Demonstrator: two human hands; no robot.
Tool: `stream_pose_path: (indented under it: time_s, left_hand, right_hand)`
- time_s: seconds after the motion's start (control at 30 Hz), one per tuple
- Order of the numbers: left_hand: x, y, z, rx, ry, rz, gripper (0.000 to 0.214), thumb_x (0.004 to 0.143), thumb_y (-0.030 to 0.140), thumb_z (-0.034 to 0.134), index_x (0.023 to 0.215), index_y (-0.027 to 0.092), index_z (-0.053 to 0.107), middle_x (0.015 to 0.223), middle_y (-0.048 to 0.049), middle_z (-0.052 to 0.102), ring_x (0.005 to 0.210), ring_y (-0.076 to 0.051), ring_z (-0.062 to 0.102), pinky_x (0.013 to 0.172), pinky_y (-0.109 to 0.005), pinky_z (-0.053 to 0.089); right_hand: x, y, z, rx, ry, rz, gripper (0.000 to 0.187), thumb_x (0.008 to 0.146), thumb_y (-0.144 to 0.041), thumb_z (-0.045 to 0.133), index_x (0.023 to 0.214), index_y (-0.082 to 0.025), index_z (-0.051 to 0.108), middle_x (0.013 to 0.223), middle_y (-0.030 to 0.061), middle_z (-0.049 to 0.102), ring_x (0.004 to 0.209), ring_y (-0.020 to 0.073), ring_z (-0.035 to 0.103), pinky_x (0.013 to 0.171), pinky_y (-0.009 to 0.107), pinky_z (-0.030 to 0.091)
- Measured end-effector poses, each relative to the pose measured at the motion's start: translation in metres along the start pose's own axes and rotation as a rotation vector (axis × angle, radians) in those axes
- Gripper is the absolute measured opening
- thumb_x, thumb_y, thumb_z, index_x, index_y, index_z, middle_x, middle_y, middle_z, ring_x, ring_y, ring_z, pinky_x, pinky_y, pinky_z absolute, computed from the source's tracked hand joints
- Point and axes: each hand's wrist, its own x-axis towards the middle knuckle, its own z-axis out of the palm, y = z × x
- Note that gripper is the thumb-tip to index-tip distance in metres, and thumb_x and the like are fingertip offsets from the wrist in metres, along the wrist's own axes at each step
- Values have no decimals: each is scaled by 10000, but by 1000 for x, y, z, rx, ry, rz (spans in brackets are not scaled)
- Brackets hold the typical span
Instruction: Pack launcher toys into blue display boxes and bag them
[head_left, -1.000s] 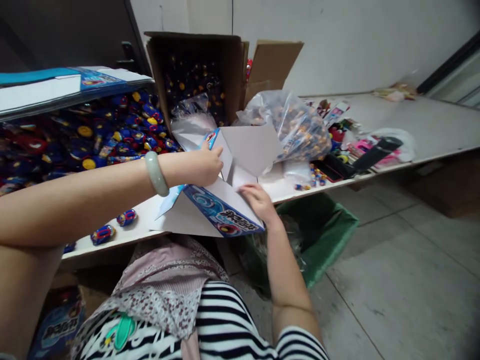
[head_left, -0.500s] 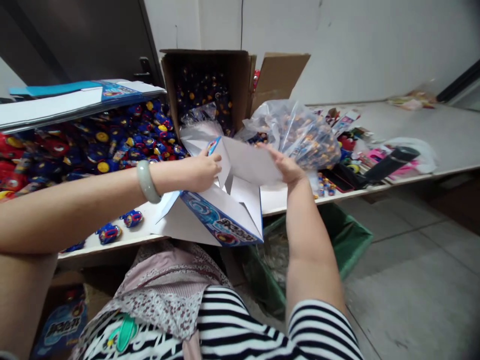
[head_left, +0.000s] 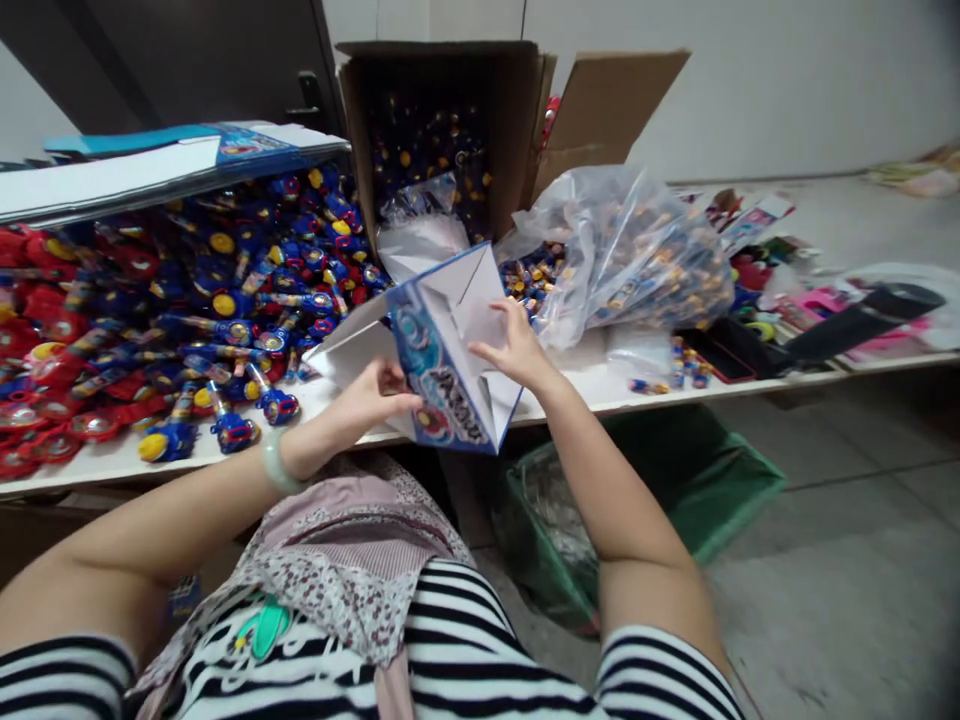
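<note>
Plastic bag (head_left: 637, 250) just behind blue carton (head_left: 442, 375)

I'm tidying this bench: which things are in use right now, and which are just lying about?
In use: blue printed carton, held by the left hand; right hand pressing its white flap.
Lying about: toy pile, brown cardboard box, plastic bag, green bin, stack of flat cartons.

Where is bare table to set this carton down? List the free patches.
Largest free patch: the table at far right, between the wall and the pink clutter. A smaller one sits at the front edge, between the carton and the loose pieces below the bag. Crowded: the toy heap fills the left, the box the back.
</note>
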Motion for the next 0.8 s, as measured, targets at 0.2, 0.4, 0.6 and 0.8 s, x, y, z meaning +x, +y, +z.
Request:
stream_pose_path:
  time_s: [0.2,0.4,0.6,0.8]
  left_hand:
    - [54,-1,0,-38,318,157,548,535,408,905,739,188,446,662,63,474,627,-85,453,610,-228,360]
    - [89,-6,-2,-236,321,223,548,530,418,914,811,183,507,737,39,565,697,-104,556,684,-236,464]
    - [102,-20,2,-302,-91,222,641,658,388,868,1230,225,631,1130,-58,718,1244,-293,605,1105,-437,473]
    - [96,-48,-7,-217,-173,74,850,547,449,935,1306,207,638,1354,-97,653,1386,-363,500,1221,-510,361]
  right_hand:
    - [31,11,27,-45,162,105,979,770,-662,679,1537,-162,332,1639,207,219,1541,360,201,1250,565,184]
    - [67,36,33,41,167,138,1046,757,-744,645,1550,-150,312,1497,217,447,1408,331,436,1198,500,326]
    - [78,35,35,-10,107,59,1252,642,-849,672,1606,-220,180,1590,198,311,1484,374,298,1219,575,257]
    - [62,26,53,-171,184,122,1218,685,-874,600,1615,-220,162,1571,189,318,1474,407,277,1219,597,242]
